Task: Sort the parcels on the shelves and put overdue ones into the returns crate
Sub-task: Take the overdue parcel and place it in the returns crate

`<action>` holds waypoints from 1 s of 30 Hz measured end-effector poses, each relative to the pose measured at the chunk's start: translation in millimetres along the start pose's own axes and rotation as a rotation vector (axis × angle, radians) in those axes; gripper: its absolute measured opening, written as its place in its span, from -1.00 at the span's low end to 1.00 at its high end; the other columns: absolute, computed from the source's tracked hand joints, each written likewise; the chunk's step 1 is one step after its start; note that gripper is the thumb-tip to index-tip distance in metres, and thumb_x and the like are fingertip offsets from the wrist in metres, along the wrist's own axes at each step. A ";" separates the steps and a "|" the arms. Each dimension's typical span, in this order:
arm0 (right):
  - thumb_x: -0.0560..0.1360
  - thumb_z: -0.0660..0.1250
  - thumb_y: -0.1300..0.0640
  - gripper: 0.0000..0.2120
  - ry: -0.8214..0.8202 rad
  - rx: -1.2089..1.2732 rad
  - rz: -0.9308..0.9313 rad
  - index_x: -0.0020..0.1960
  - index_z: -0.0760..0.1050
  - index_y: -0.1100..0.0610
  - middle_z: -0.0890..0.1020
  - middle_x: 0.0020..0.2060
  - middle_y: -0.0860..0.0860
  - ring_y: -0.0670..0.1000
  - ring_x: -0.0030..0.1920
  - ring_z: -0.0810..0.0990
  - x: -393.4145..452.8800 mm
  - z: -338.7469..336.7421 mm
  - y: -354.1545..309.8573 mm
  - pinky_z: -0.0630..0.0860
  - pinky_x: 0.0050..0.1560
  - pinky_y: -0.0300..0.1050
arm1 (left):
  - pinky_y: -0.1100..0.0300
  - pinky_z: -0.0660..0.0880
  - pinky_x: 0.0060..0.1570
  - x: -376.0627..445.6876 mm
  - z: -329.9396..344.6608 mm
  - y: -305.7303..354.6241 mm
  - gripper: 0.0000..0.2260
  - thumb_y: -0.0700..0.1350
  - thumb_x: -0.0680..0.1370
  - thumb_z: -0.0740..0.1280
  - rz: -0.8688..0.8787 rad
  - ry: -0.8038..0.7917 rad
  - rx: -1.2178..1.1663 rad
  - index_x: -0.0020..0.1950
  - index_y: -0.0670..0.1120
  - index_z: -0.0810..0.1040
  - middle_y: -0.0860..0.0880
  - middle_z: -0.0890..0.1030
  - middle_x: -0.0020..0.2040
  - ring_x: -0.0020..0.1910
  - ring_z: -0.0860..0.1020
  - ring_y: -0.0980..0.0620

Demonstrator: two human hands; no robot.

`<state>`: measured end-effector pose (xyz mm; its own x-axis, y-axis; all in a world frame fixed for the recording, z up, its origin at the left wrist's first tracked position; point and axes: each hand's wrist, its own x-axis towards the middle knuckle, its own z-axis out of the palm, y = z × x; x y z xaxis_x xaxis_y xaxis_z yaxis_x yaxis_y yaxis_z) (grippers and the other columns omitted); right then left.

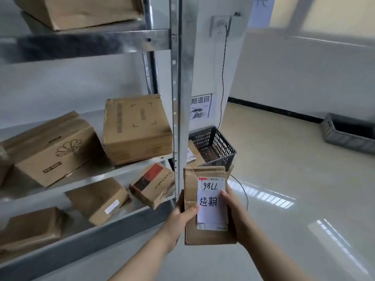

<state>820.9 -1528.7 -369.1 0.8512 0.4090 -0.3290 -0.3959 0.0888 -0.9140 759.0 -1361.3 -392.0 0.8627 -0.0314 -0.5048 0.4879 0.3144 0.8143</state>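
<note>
I hold a small brown cardboard parcel [191, 234] in front of me, to the right of the shelf post. A white label on it carries a handwritten number, and a white slip has two handwritten characters. My left hand [182, 218] grips its left edge with the thumb on the front. My right hand [235, 216] grips its right edge with the thumb on the label. Beyond the parcel, a dark mesh crate [213, 145] stands on the floor by the wall with a parcel inside. A printed sign [200, 106] hangs on the wall above it.
A metal shelf unit [178, 82] fills the left, with several cardboard boxes on its levels, such as a square box [136, 126] and a flower-printed box [50, 147]. A grey bin [349, 132] sits on the floor at the far right. A black cable [223, 74] hangs from a wall socket.
</note>
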 end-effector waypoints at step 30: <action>0.62 0.28 0.16 -0.77 0.278 -0.012 0.323 0.23 0.59 0.10 0.73 0.02 0.08 0.14 0.03 0.72 353.1 -204.9 -76.9 0.61 0.14 0.17 | 0.13 0.61 0.00 390.5 84.2 98.3 -0.80 -0.07 0.54 0.42 -0.076 0.333 0.047 0.13 0.14 0.58 0.18 0.71 -0.04 -0.03 0.67 0.11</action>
<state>1222.5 -1577.2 -463.6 0.7452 0.1532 -0.6490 -0.6549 -0.0149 -0.7555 1155.1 -1422.6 -484.9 0.7365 0.2604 -0.6243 0.5617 0.2788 0.7789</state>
